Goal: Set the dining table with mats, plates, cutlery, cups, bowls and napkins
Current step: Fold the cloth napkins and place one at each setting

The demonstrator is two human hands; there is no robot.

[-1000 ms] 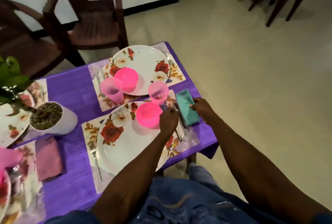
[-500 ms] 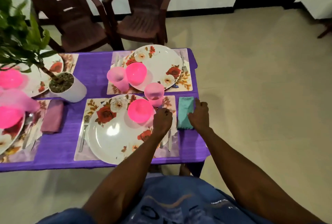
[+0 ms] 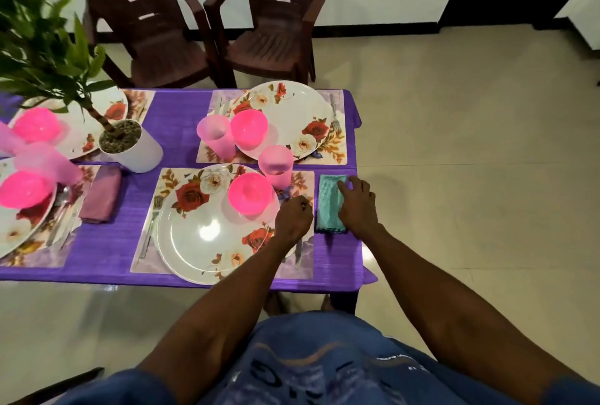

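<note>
Since half a second ago the teal napkin [image 3: 328,202] has kept its place on the purple tablecloth [image 3: 175,132] at the table's right edge, just right of the near floral placemat [image 3: 306,184], and both hands have barely shifted. Its long axis runs near to far, a narrow folded rectangle of ribbed cloth with a dark scalloped trim on its near end. To its left sit a glossy white rose-printed plate [image 3: 201,236], a translucent hot-pink plastic bowl [image 3: 250,193] on the plate's far right part, and a paler pink cup [image 3: 276,164] just beyond. The right hand [image 3: 357,206] lies flat on the napkin's right side — fingers spread loosely, pressing rather than gripping. The left hand [image 3: 293,218] is curled over the cutlery [image 3: 298,252] on the mat's right strip; whether it actually pinches a piece I cannot tell.
</note>
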